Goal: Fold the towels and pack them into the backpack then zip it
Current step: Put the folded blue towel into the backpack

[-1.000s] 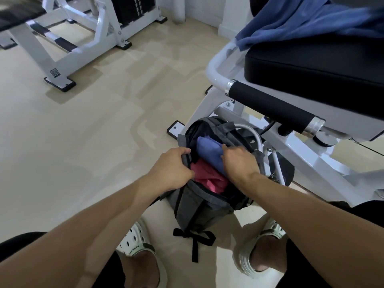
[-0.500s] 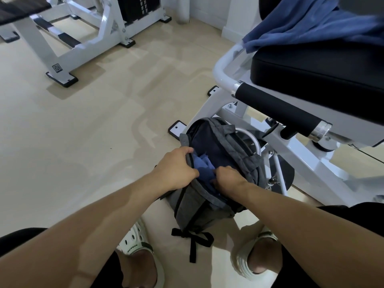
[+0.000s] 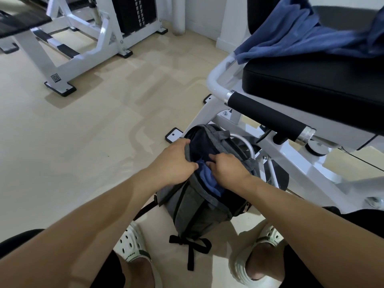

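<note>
The step in hand looks like packing: a blue towel [image 3: 207, 179] lies partly inside the open mouth of the grey backpack [image 3: 195, 206], which stands on the pale floor [image 3: 83, 142] between the person's feet, just beside the white frame of a weight bench [image 3: 311, 84]. The left hand [image 3: 176, 163] is clamped on the near-left edge of the backpack's opening, fingers curled over the rim and holding it apart. The right hand [image 3: 226, 169] presses on the towel inside the opening, fingers bent and narrow; whether they pinch the cloth or only push it cannot be told.

A second blue towel [image 3: 301, 32] lies rumpled and unfolded on the bench's black padded seat, above the backpack, so the next move probably calls for folding it before zipping.

The backpack is soft woven fabric with black straps; the towels look thick and limp.
</note>
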Motion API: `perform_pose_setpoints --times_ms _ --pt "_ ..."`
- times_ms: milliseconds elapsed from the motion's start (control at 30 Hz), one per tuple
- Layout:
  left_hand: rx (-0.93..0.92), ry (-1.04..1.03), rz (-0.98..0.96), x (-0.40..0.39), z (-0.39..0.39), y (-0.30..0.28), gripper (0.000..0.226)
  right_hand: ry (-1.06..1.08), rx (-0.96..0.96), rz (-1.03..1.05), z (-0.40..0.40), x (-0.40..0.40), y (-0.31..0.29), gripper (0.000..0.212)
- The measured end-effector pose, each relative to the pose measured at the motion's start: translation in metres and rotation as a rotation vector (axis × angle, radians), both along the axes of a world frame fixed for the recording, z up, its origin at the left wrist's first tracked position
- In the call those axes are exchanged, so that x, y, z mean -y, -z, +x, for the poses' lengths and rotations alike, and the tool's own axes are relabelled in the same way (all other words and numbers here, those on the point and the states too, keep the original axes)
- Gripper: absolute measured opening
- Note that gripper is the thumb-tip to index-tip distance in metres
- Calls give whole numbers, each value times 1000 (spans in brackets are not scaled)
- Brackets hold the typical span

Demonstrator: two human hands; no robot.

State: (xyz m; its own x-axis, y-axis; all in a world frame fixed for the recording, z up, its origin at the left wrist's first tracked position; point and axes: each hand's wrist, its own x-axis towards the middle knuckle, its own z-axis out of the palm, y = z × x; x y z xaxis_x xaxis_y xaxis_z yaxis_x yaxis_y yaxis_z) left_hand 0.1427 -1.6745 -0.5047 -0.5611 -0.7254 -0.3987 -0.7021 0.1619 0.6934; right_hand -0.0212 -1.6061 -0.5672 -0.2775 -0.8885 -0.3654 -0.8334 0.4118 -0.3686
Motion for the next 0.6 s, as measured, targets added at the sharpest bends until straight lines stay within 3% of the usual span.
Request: perform_pose_setpoints --times_ms 100,200,433,600 --pt "-34 -9 -16 2 -4 -4 72 68 45 -105 3 -3 -24 32" --pt "-83 -47 -81 4 -7 -14 64 111 77 -253 8 -7 -52 45" --pt "-397 -255 -186 6 -18 -39 31 145 139 -539 19 -23 -109 49" --pt "-554 -318 -215 3 -28 -56 27 184 200 -679 19 -33 -135 47"
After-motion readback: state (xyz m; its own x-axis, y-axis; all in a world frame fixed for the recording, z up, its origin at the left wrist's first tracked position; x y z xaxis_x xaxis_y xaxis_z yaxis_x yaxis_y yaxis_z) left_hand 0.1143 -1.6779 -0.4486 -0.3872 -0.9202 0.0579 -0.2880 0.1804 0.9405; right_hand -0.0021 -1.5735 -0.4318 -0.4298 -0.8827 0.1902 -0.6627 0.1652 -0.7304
